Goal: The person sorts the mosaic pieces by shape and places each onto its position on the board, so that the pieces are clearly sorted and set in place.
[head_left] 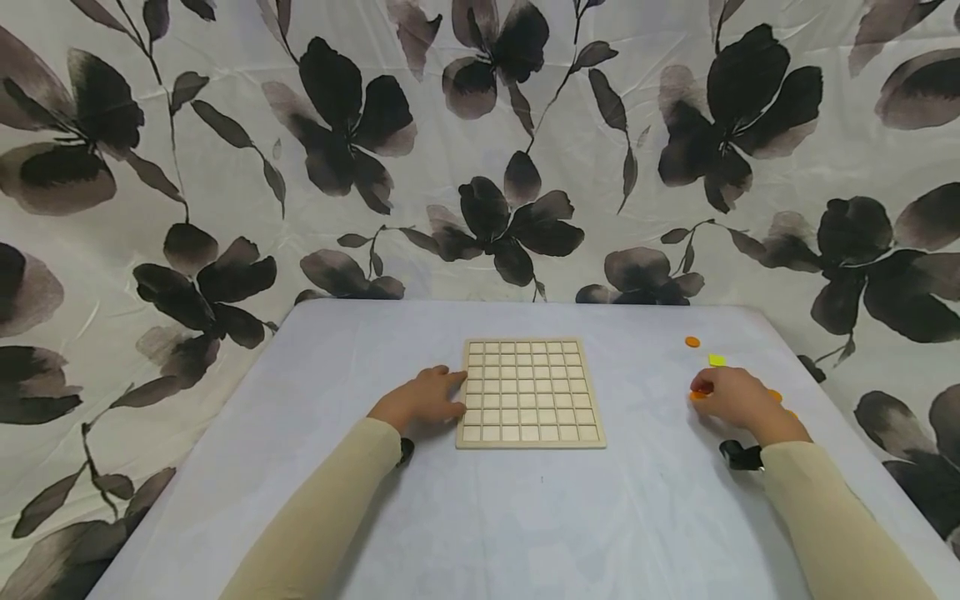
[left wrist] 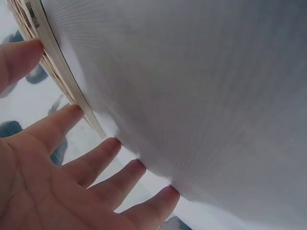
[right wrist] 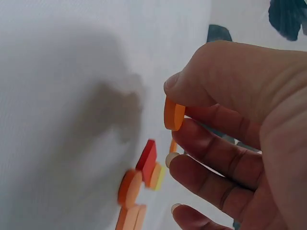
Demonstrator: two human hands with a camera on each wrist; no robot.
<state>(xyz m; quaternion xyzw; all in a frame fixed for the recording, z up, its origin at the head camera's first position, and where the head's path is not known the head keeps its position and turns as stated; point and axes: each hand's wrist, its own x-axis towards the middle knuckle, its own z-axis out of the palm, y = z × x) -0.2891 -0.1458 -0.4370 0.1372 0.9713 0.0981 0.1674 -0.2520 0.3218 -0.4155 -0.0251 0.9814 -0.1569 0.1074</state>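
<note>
A square light wooden board (head_left: 530,396) with a grid of shallow cells lies flat near the middle of the table. My left hand (head_left: 423,396) is at its left side; in the left wrist view, thumb and forefinger tips touch the board's edge (left wrist: 64,67), while the other fingers stretch out over the white cloth. Over at the right of the table, my right hand (head_left: 738,402) pinches an orange disc (right wrist: 173,115) between thumb and fingers, held above the cloth. Beyond it in the right wrist view are a red square tile (right wrist: 147,160) and several orange discs (right wrist: 129,188).
A yellow square tile (head_left: 717,360) and another orange disc (head_left: 692,342) lie farther back on the right. Parts of other orange pieces (head_left: 776,395) show behind the right hand. White cloth covers the table (head_left: 525,517), and a flower-patterned sheet (head_left: 495,150) hangs behind it.
</note>
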